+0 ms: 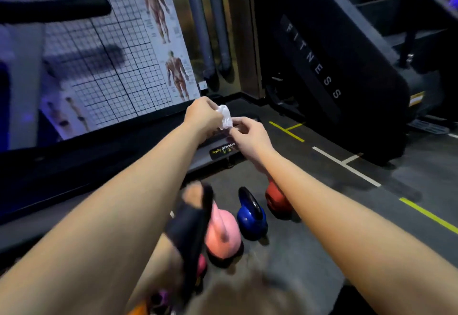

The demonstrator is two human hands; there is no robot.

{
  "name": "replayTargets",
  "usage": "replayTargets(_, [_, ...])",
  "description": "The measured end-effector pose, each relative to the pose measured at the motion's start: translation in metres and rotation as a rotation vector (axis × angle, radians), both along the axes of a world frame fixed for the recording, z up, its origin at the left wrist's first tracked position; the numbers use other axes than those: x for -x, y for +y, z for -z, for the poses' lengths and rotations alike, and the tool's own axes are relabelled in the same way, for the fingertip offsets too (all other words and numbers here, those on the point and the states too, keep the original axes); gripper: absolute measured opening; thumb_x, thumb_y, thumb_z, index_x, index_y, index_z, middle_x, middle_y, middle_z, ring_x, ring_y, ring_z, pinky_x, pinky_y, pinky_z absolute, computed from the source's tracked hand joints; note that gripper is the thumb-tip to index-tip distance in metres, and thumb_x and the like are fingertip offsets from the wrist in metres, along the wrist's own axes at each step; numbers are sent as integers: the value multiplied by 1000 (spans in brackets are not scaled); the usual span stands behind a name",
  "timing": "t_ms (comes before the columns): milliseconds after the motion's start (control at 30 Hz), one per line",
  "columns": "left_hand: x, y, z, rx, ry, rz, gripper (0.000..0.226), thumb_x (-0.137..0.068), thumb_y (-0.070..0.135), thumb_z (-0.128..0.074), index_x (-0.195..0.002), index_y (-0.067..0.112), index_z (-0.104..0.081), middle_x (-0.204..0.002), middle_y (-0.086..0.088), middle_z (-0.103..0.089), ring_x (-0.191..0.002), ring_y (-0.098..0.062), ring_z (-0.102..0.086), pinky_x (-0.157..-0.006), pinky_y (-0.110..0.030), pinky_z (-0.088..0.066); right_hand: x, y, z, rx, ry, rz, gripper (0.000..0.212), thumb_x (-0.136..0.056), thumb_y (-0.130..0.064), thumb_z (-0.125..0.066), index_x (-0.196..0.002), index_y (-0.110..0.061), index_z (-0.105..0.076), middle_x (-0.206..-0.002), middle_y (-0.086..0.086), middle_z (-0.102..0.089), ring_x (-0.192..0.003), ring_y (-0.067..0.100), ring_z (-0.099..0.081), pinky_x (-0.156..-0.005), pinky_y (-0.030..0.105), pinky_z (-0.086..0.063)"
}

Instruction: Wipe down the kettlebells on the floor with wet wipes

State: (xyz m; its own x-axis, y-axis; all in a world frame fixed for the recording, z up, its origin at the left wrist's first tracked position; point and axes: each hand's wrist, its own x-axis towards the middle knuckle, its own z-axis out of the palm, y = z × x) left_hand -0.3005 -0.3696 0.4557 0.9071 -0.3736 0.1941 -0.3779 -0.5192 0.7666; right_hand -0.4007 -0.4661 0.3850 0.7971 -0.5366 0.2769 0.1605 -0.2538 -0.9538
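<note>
- A gym is showing itself here: a dark machine [329, 67] is carrying the word "FITNESS".
- Coloured kettlebells [251, 215] are sitting on a dark floor [371, 215] with painted lines.
- A muscle-anatomy poster [171, 42] is hanging on the wall.

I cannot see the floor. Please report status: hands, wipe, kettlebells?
Both hands, left and right, pinch the wet wipe in the air. Kettlebells pink, blue, red below, untouched. Nothing blocking.

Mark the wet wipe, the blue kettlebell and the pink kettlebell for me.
wet wipe [225, 117], head view, middle of the crumpled sheet.
blue kettlebell [250, 223], head view, its round body.
pink kettlebell [221, 234], head view, its round body.
</note>
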Motion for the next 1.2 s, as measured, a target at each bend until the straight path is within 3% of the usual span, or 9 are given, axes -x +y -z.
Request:
replayTargets(133, [-3,36,-13,-122,30,65,11,-83,11,-71,-82,21,-68,-83,-12,-76,-65,-24,-67,-54,-29,-50,-6,32,5,-214,-108,-79,12,-93,-15,-66,-102,-14,-74,-80,8,-69,-70,17,-62,-59,36,-53])
replayTargets(300, [-15,101,-7,-233,130,52,9,-86,11,-68,-80,18,-65,-73,-8,-71,-60,-21,-62,-60,-31,-49,-36,89,13,-269,-22,-197,9,-94,-16,-67,-89,-15,-74,-82,9,-71,-73,17,-62,-63,32,-52])
replayTargets(500, [-27,216,47,102,376,-81,21,-88,-1,-61,-73,14,-58,-59,-7,-58,-52,-18,-52,-58,-30,-44,-79,169,35,-214,84,-374,18,-93,-4,-64,-104,-15,-71,-86,7,-77,-79,18,-70,-77,37,-56])
replayTargets(667, [-14,320,95,375,429,-302,17,-90,3,-66,-94,12,-52,-74,-11,-65,-50,-20,-63,-50,-27,-49,-96,253,50,-187,178,-632,20,-89,1,-69,-105,-11,-64,-88,10,-76,-80,20,-73,-78,36,-58])
replayTargets(800, [8,403,116,425,408,-383,10,-90,10,-70,-95,8,-62,-74,-12,-72,-63,-23,-69,-64,-35,-50,-99,330,64,-102,193,-817,20,-82,-3,-78,-100,-10,-71,-92,7,-76,-84,19,-73,-72,28,-58])
replayTargets(933, [38,495,124,353,403,-533,5,-88,18,-72,-90,15,-68,-83,-6,-71,-68,-13,-64,-56,-28,-51,-101,421,81,44,218,-811,15,-81,-3,-79,-84,-15,-71,-77,1,-72,-68,13,-66,-66,29,-58])
replayTargets(1000, [47,536,121,465,411,-696,3,-95,17,-66,-98,16,-65,-86,-5,-65,-69,-14,-59,-58,-31,-51,-103,464,84,126,256,-798,13,-78,-8,-79,-82,-17,-70,-76,3,-72,-61,14,-65,-60,32,-56])
replayTargets(1100, [41,584,102,865,436,-937,14,-100,8,-47,-93,16,-57,-77,-4,-51,-59,-14,-45,-55,-24,-39,-115,516,90,221,343,-799,13,-75,-12,-79,-79,-15,-67,-72,2,-72,-59,19,-67,-60,35,-56])
replayTargets(1200, [29,625,80,1210,338,-1130,13,-98,7,-45,-92,16,-53,-73,-3,-51,-57,-17,-47,-54,-26,-43,-132,560,100,329,454,-815,12,-76,-12,-79,-78,-13,-67,-68,-2,-72,-56,13,-66,-64,34,-60])
